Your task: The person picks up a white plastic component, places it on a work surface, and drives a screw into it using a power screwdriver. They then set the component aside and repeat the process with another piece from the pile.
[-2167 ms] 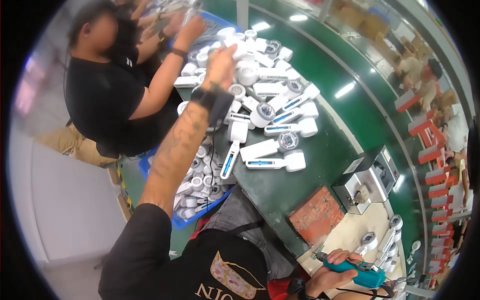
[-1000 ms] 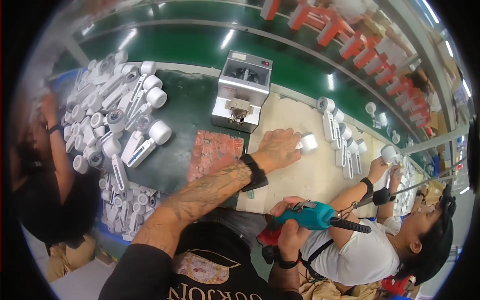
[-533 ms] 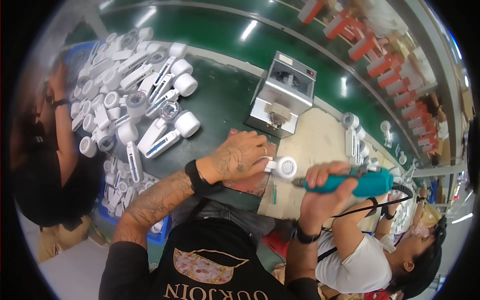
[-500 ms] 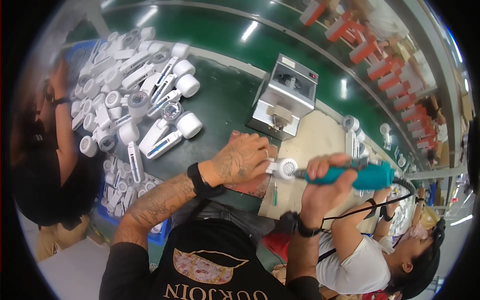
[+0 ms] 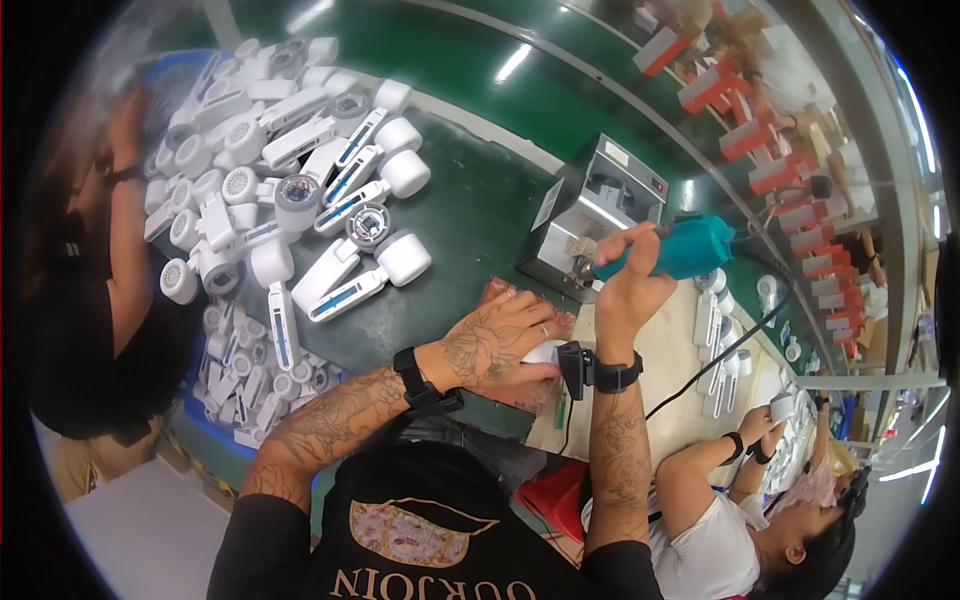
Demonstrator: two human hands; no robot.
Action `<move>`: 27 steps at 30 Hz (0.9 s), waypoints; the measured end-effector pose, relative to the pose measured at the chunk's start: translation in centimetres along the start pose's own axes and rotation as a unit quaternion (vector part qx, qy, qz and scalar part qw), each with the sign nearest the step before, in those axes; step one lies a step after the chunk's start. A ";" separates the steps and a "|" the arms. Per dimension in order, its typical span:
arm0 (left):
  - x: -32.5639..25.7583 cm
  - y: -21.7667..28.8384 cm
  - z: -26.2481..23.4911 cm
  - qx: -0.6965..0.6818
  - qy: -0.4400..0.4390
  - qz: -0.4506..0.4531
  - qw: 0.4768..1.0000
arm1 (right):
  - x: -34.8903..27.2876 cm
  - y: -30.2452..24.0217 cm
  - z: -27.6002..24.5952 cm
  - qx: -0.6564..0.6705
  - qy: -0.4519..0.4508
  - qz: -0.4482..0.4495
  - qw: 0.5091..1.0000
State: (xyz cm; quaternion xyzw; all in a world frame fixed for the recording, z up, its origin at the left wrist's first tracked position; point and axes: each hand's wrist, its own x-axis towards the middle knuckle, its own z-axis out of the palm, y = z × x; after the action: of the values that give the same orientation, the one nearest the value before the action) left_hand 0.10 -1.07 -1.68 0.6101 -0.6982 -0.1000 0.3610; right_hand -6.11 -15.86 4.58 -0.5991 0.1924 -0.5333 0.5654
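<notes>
On the reddish mat (image 5: 522,396) near the middle of the worktop (image 5: 470,170), a white piece (image 5: 545,352) lies under the left hand (image 5: 490,340), whose fingers bend over it and grip it. The right hand (image 5: 640,285) is wrapped around a teal power driver (image 5: 690,248), its nose up at the front of a grey metal machine (image 5: 585,218); whether the two touch cannot be told. With the driver away from the piece, work on this one seems unfinished, probably partway through. How much is done overall is harder to judge: a big heap of similar units (image 5: 403,172) covers the left side, more fill a blue bin (image 5: 205,430) below, and a smaller row (image 5: 708,320) stands to the right, but nothing shows for certain which are finished and which wait. As for looks, only a smooth, rounded white part of the held piece shows, the rest hidden by the hand and the black wrist device (image 5: 575,368). Its likely kin in the heap have drum-shaped heads and slim handles, several with a blue strip set in a dark slot.
</notes>
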 end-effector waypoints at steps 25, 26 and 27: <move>0.3 0.0 0.2 0.020 0.015 -0.001 1.000 | -6.2 -2.5 -3.8 0.006 -0.043 0.052 0.998; 0.3 -0.1 0.2 0.027 0.012 -0.002 1.000 | -6.2 -2.4 -3.7 0.010 -0.046 0.056 0.997; 0.3 -0.1 0.2 0.035 0.010 -0.003 0.999 | -6.1 -2.4 -3.6 0.014 -0.049 0.059 0.997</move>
State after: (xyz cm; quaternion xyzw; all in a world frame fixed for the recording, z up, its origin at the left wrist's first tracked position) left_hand 0.09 -1.41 -1.74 0.6255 -0.6957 -0.0706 0.3461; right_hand -12.31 -11.80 3.39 -0.6044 0.1917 -0.4716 0.6128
